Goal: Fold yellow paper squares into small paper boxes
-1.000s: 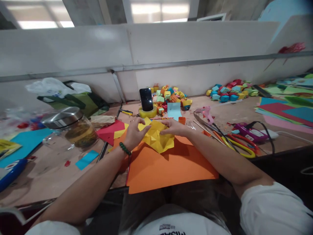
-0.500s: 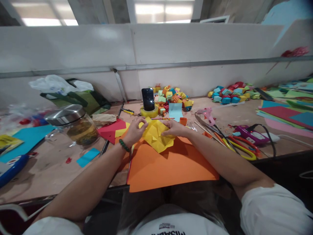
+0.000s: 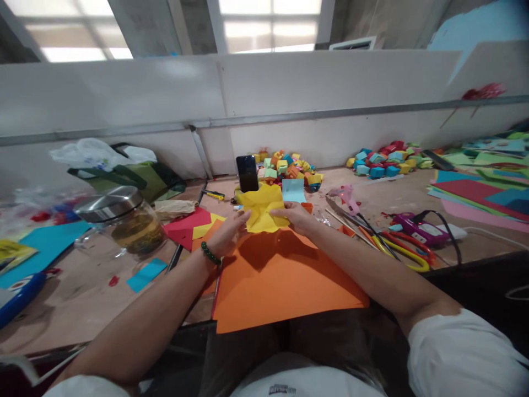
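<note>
Creased yellow paper sheet [image 3: 263,208] is lifted off the desk, pinched at its lower edge by both hands: left hand [image 3: 230,230] grasps at seven o'clock, right hand [image 3: 298,216] at four o'clock. Beneath lies a large orange card sheet [image 3: 285,275], its near edge overhanging the wooden desk [image 3: 82,286]; bare orange surface stays open toward six o'clock. At nine o'clock stands a lidded glass jar [image 3: 124,220]. At three o'clock yellow-handled scissors [image 3: 403,251] crowd the right side. At twelve o'clock, just behind the sheet, a black phone [image 3: 247,172] stands upright.
</note>
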The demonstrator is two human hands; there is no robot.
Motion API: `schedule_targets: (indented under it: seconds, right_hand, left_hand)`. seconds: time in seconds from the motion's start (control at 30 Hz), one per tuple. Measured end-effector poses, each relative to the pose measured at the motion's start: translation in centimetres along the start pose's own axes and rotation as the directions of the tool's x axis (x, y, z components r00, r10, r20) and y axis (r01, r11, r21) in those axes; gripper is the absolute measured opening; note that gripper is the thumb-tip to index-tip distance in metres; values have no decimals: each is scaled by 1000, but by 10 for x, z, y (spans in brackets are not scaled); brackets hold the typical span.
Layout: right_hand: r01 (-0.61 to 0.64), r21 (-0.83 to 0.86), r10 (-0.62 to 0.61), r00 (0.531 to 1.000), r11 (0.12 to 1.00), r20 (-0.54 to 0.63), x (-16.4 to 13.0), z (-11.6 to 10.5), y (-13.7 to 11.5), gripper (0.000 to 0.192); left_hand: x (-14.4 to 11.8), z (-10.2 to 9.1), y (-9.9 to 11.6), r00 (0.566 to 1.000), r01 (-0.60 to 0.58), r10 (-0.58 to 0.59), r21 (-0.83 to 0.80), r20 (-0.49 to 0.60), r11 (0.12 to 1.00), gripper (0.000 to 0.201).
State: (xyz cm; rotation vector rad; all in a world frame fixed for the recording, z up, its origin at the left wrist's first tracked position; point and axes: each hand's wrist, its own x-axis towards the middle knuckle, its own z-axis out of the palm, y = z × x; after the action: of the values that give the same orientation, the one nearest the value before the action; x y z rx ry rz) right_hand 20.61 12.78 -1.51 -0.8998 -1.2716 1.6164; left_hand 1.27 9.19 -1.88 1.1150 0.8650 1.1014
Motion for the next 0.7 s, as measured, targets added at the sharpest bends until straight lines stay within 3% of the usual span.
schedule_targets:
  seconds: [0.07,0.17,0.27,0.33,0.5,0.6,0.7]
  right_hand:
    - [21,-32,-19,999,999,36,1,2,7,36]
    - [125,-154,-122,992,980,30,2,-1,12,45]
    - [261,-294,-264,964,919,32,3,-9,7,57]
    - [318,-363,-296,948,876,116,4,-14,1,55]
    - [293,-438,-140,927,850,348,3,-24,-5,41]
    - [235,-479,-17,909,846,416,1,-27,-9,38]
    - [247,-534,17,897,808,442,-2,-24,-12,32]
  left_hand:
    - [0,3,-3,999,47,-47,-24,22,999,38]
    - [0,0,0,998,63,-62,39,-28,997,29]
    - [-3,-6,9,983,171,-181,219,26,961,23]
    - [-7,-8,16,955,241,-286,359,78,902,21]
    - [-13,-5,25,907,259,-391,523,157,812,22]
    - [-12,-6,27,910,264,-397,570,119,778,24]
    - [-11,-6,27,911,275,-406,630,70,726,25]
